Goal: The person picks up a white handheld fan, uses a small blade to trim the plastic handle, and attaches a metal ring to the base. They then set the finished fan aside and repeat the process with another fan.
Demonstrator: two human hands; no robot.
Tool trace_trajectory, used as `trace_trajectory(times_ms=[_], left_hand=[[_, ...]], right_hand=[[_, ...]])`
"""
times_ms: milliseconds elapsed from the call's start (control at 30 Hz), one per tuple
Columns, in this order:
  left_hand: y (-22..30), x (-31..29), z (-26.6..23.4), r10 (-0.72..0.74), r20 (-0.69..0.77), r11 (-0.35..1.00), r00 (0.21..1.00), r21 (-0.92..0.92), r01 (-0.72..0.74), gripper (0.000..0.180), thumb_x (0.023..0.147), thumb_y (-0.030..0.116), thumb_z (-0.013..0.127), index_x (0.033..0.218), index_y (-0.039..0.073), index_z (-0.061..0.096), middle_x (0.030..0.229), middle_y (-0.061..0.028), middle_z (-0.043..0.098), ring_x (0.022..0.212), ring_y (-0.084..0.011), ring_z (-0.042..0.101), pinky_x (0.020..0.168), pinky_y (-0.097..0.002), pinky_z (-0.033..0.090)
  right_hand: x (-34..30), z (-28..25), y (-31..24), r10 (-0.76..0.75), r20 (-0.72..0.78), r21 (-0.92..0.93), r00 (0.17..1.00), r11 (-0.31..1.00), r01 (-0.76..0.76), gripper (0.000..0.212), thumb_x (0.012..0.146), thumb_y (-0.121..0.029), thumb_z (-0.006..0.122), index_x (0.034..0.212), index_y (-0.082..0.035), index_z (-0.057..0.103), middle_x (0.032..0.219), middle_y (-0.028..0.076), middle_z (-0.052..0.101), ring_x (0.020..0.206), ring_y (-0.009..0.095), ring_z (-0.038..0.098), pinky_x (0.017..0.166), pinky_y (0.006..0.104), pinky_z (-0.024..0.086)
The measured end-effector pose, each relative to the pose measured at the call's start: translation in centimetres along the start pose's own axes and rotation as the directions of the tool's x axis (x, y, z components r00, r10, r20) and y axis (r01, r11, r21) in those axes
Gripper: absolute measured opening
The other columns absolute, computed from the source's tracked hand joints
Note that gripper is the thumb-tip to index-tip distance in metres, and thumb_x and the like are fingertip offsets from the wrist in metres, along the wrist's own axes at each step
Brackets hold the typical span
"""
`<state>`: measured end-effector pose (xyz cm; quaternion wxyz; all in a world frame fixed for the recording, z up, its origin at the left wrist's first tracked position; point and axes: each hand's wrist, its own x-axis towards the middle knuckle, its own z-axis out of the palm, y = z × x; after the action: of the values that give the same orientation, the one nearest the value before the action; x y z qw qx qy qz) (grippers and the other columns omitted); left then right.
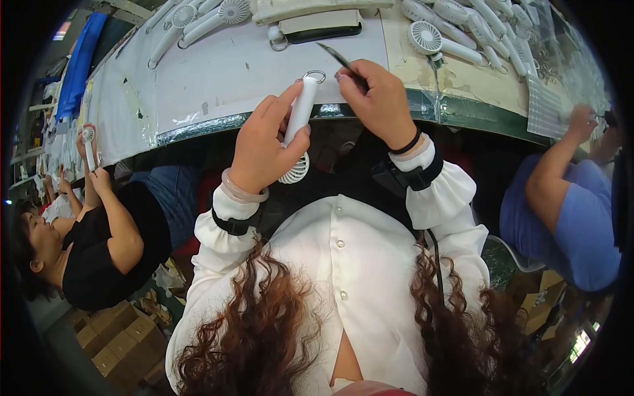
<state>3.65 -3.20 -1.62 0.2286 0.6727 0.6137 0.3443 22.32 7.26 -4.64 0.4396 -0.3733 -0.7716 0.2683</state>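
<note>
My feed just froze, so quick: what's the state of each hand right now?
Left hand: closed, holding a white handheld fan by its handle.
Right hand: closed, holding a slim, dark pointed tool.

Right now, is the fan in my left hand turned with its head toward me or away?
Toward you: the white fan has its grille nearer your shirt, and its handle end points away.
</note>
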Motion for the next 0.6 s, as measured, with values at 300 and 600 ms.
trace_trajectory(times_ms=[300, 600], left_hand=[[-1.4, 0.2, -0.5, -0.148, 0.252, 0.708, 0.956, -0.649, 0.28, 0.056, 0.089, 0.007, 0.063, 0.143, 0.005, 0.049, 0.098, -0.0031, 0.06, 0.079, -0.0085, 0.057, 0.07, -0.0233, 0.048], [-1.2, 0.8, -2.3, -0.136, 0.498, 0.293, 0.856, -0.805, 0.515, 0.057, 0.09, 0.005, 0.059, 0.146, 0.003, 0.046, 0.105, -0.0065, 0.064, 0.089, -0.0081, 0.059, 0.078, -0.0207, 0.047]], right_hand=[[0.5, -1.3, 0.4, 0.13, 0.22, 0.396, 0.967, 0.894, -0.21, 0.023, 0.097, -0.012, 0.062, 0.117, -0.001, 0.064, 0.101, 0.004, 0.067, 0.08, 0.01, 0.062, 0.074, 0.0242, 0.05], [0.8, -1.6, 0.3, 0.069, 0.414, 0.463, 0.908, 0.843, -0.275, 0.025, 0.1, -0.013, 0.06, 0.121, -0.001, 0.063, 0.107, 0.004, 0.067, 0.09, 0.01, 0.062, 0.081, 0.024, 0.051]])
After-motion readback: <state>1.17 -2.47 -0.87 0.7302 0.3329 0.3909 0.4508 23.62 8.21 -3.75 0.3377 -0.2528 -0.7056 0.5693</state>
